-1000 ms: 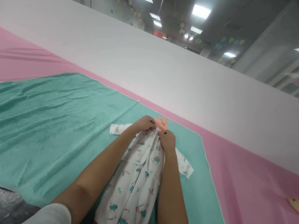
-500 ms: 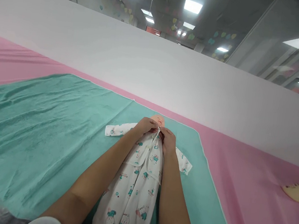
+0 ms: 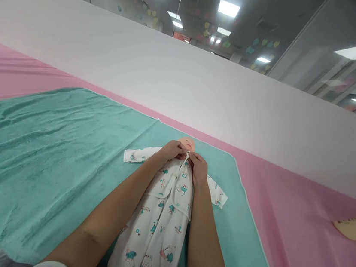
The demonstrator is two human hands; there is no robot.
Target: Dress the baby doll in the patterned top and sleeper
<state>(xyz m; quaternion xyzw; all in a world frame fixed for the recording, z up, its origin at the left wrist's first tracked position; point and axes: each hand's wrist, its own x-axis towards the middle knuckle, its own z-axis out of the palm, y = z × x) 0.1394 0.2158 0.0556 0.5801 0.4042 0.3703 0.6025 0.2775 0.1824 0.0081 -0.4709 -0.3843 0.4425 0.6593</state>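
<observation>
A baby doll (image 3: 187,143) lies on its back on a teal towel (image 3: 49,148), dressed in a white onesie (image 3: 160,226) printed with small cartoon animals. Both my hands meet at the doll's neck. My left hand (image 3: 172,149) pinches the left side of the onesie collar. My right hand (image 3: 197,167) pinches the right side of the collar, fingers closed on the cloth. The doll's sleeves spread out to either side.
The teal towel lies over a pink sheet (image 3: 298,235). A white partition wall (image 3: 203,84) runs behind it. A cream-coloured object (image 3: 353,227) sits at the right edge on the pink sheet. Dark floor shows at the lower left.
The view has shifted slightly, so the doll sits a little lower and further left. My hands stay at the collar, drawn a bit closer together.
</observation>
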